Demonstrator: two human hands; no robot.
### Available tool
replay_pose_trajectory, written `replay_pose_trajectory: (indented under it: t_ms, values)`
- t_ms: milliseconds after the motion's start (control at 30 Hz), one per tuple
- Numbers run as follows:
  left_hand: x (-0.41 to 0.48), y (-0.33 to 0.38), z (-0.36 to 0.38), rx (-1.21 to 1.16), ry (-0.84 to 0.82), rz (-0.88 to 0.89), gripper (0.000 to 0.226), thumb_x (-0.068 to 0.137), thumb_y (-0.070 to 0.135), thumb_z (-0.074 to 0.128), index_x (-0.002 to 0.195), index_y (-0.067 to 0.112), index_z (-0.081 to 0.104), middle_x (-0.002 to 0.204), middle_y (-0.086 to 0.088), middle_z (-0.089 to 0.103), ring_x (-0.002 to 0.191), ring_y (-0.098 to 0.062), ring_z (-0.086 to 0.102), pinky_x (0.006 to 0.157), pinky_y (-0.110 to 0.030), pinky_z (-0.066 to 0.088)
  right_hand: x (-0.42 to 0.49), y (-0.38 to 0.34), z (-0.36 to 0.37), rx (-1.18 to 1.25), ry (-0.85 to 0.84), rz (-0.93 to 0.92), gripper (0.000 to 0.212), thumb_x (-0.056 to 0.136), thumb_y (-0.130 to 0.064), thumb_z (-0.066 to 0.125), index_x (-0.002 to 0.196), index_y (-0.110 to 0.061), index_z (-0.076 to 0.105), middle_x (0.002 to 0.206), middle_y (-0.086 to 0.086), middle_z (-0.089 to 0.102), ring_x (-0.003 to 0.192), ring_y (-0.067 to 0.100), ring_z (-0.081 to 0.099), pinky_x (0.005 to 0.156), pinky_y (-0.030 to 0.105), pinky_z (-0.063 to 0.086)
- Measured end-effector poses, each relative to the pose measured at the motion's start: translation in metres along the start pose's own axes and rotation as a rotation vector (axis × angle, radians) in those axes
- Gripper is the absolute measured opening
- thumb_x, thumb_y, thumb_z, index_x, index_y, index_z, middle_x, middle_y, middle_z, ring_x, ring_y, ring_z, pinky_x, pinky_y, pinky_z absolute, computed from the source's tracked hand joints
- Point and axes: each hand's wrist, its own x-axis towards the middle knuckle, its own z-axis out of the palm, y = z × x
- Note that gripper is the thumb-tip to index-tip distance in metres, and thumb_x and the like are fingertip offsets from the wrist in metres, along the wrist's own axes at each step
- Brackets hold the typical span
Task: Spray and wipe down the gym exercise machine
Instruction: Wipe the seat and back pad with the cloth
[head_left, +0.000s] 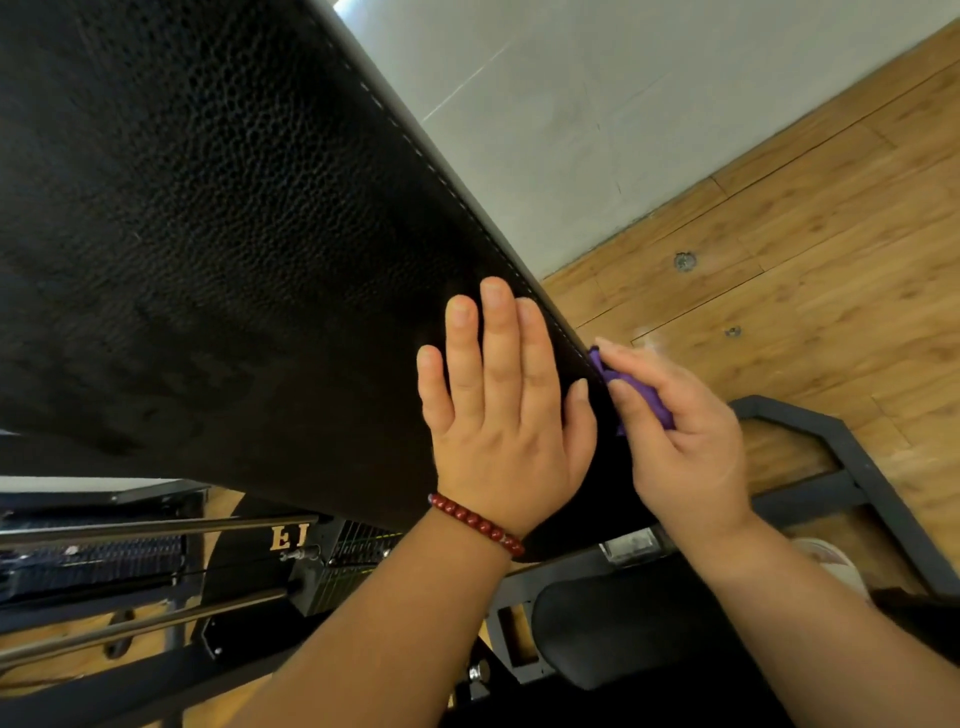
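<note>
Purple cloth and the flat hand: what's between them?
Head view: just the stitched edge of the black pad lies between the purple cloth in the right hand and the flat left hand.

- wood-plank floor (831, 249), warm brown, fills the right side, plank seams easy to see
- pale grey wall (571, 104) meets the floor's far edge in a diagonal line
- bigger round metal fitting (684, 261) set in the floor, close to the wall edge
- smaller round fitting (733, 331) a bit further out from that edge
- white rounded thing (826, 564) on the floor low at the right, mostly hidden, honestly can't tell what it is
</note>
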Motion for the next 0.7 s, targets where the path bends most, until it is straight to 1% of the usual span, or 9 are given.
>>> replay_pose_trajectory:
  t_ms: [67, 167, 200, 300, 367, 467, 567, 633, 700]
  values:
    - [0.001, 0.001, -0.001, 0.001, -0.010, -0.001, 0.086, 0.097, 0.042, 0.043, 0.152, 0.002, -0.009, 0.158, -0.010, -0.025, 0.147, -0.027, -0.018, 0.120, -0.044, -0.009, -0.006, 0.010, -0.006, -0.020, 0.001, 0.017, 0.029, 0.094, -0.007, 0.055, 0.122, -0.011, 0.061, 0.118, -0.007, 0.064, 0.113, 0.006, 0.062, 0.096, 0.022, 0.049]
    - [-0.001, 0.002, -0.001, 0.004, -0.018, -0.011, 0.087, 0.097, 0.042, 0.043, 0.152, 0.003, -0.011, 0.158, -0.009, -0.026, 0.147, -0.027, -0.020, 0.120, -0.044, -0.010, 0.006, 0.004, -0.005, 0.020, -0.014, 0.034, 0.027, 0.095, -0.008, 0.057, 0.121, -0.009, 0.063, 0.114, -0.004, 0.066, 0.103, 0.005, 0.064, 0.083, 0.016, 0.051]
    - [-0.001, 0.002, 0.000, 0.005, -0.015, -0.017, 0.087, 0.097, 0.041, 0.043, 0.152, 0.003, -0.011, 0.158, -0.009, -0.026, 0.147, -0.027, -0.019, 0.120, -0.044, -0.010, 0.012, -0.002, -0.003, 0.039, -0.009, 0.020, 0.027, 0.095, -0.007, 0.057, 0.121, -0.009, 0.063, 0.114, -0.004, 0.066, 0.102, 0.003, 0.064, 0.082, 0.013, 0.050]
    - [-0.001, 0.004, 0.001, 0.009, -0.008, -0.022, 0.086, 0.096, 0.041, 0.043, 0.152, 0.003, -0.011, 0.158, -0.009, -0.026, 0.147, -0.027, -0.019, 0.120, -0.044, -0.010, 0.022, -0.012, 0.005, 0.060, 0.021, -0.045, 0.028, 0.095, -0.003, 0.056, 0.122, -0.010, 0.060, 0.116, -0.008, 0.063, 0.109, -0.002, 0.061, 0.090, 0.011, 0.046]
    - [-0.001, 0.004, 0.000, 0.001, -0.018, -0.021, 0.087, 0.096, 0.041, 0.044, 0.152, 0.003, -0.011, 0.158, -0.009, -0.026, 0.147, -0.027, -0.019, 0.120, -0.044, -0.010, 0.014, -0.001, 0.003, 0.061, 0.000, -0.029, 0.027, 0.096, -0.006, 0.054, 0.122, -0.008, 0.061, 0.117, -0.003, 0.065, 0.110, 0.003, 0.062, 0.089, 0.014, 0.048]
    - [-0.004, 0.004, 0.000, -0.009, -0.020, -0.008, 0.086, 0.096, 0.040, 0.043, 0.152, 0.003, -0.010, 0.158, -0.009, -0.026, 0.147, -0.027, -0.019, 0.120, -0.044, -0.009, -0.006, 0.025, -0.006, 0.018, -0.003, 0.111, 0.027, 0.095, -0.006, 0.056, 0.119, -0.013, 0.064, 0.115, 0.001, 0.068, 0.108, 0.008, 0.064, 0.085, 0.018, 0.053]
    - [-0.005, 0.005, 0.001, -0.006, -0.014, -0.014, 0.086, 0.096, 0.041, 0.044, 0.152, 0.002, -0.009, 0.158, -0.010, -0.025, 0.147, -0.027, -0.018, 0.120, -0.044, -0.009, -0.002, 0.022, -0.007, 0.045, -0.012, 0.232, 0.029, 0.095, -0.007, 0.058, 0.115, -0.026, 0.065, 0.110, -0.005, 0.068, 0.103, 0.004, 0.065, 0.080, 0.013, 0.051]
    - [-0.005, 0.005, 0.002, -0.006, -0.018, -0.021, 0.086, 0.096, 0.040, 0.044, 0.152, 0.003, -0.010, 0.158, -0.009, -0.025, 0.147, -0.027, -0.019, 0.120, -0.044, -0.010, 0.014, 0.008, -0.002, 0.098, -0.036, 0.213, 0.029, 0.095, -0.006, 0.058, 0.115, -0.026, 0.065, 0.109, -0.009, 0.069, 0.102, 0.005, 0.065, 0.081, 0.013, 0.051]
    - [-0.006, 0.005, 0.002, -0.011, -0.018, -0.016, 0.086, 0.096, 0.040, 0.043, 0.152, 0.003, -0.011, 0.158, -0.009, -0.026, 0.147, -0.027, -0.019, 0.120, -0.044, -0.010, 0.025, -0.005, 0.001, 0.142, -0.026, 0.134, 0.028, 0.095, -0.005, 0.058, 0.117, -0.022, 0.064, 0.111, -0.008, 0.068, 0.105, 0.008, 0.065, 0.085, 0.018, 0.052]
